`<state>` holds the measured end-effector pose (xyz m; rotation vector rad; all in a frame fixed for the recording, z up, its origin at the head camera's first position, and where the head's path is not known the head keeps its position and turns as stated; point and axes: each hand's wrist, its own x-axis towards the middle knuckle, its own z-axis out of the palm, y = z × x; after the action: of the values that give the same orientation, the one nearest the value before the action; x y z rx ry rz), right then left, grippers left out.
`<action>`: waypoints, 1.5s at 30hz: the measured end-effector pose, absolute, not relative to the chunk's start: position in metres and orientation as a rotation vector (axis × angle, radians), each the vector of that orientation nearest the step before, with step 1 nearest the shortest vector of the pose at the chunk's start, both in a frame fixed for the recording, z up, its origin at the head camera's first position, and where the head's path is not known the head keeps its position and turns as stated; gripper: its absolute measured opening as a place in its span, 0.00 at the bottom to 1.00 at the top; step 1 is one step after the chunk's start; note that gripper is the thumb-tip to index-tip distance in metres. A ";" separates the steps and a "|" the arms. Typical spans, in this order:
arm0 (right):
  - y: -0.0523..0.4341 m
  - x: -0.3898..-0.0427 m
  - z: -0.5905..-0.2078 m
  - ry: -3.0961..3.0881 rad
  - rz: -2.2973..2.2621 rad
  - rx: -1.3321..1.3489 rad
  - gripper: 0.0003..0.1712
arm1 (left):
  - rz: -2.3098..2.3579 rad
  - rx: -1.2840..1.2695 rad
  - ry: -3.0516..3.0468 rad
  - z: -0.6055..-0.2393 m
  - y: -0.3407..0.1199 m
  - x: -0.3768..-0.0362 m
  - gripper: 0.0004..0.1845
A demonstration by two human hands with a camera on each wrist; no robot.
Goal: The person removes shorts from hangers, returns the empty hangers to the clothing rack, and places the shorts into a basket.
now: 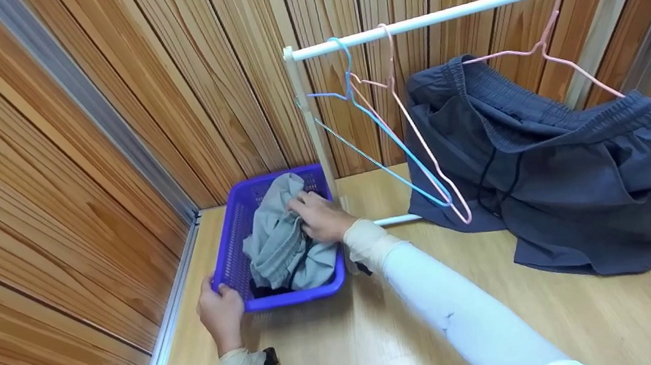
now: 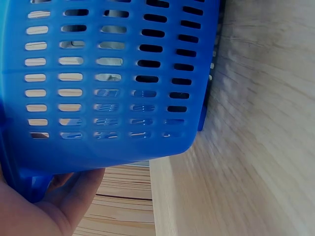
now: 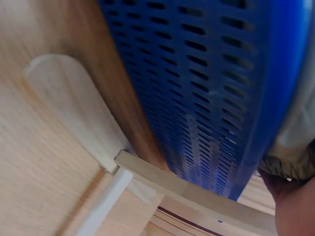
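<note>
A purple-blue plastic basket [image 1: 289,299] stands on the floor at the left end of the rack. My left hand [image 1: 222,314] grips its near left corner, thumb over the rim; the left wrist view shows this hand [image 2: 64,204] at the basket's slotted wall [image 2: 113,93]. Inside lie crumpled light grey shorts [image 1: 277,236] with a gathered elastic waistband. My right hand [image 1: 323,216] reaches over the basket's right side and holds the shorts' fabric with curled fingers. In the right wrist view only part of that hand [image 3: 295,209] shows, beside the gathered waistband.
A rack with a white rail [image 1: 464,9] stands to the right. On it hang a blue hanger [image 1: 350,86], a pink hanger [image 1: 392,79] and dark shorts [image 1: 571,162] on another pink hanger [image 1: 544,44]. Something black [image 1: 264,290] lies under the grey shorts. Wood-panelled walls [image 1: 198,69] stand behind and left.
</note>
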<state>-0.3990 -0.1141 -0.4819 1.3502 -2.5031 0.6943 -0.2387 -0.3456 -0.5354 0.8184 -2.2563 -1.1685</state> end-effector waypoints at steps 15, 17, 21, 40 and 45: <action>-0.119 -0.399 -0.481 -2.791 0.550 1.312 0.31 | -1.187 0.835 -2.257 -0.534 -0.345 -0.238 0.28; -0.116 -0.399 -0.480 -2.809 0.611 1.301 0.35 | -1.186 0.837 -2.260 -0.534 -0.345 -0.238 0.28; -0.109 -0.400 -0.477 -2.829 0.774 1.353 0.41 | -1.178 0.837 -2.259 -0.534 -0.345 -0.238 0.28; -0.093 -0.393 -0.475 -2.896 0.535 1.554 0.67 | -1.170 0.826 -2.269 -0.535 -0.345 -0.238 0.28; -0.097 -0.393 -0.486 -2.864 0.545 1.479 0.66 | -1.160 0.823 -2.270 -0.535 -0.346 -0.238 0.28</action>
<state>-0.3933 -0.0968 -0.4863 1.4792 -2.8636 0.5448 -0.2378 -0.3458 -0.5349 0.8227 -2.2701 -1.1596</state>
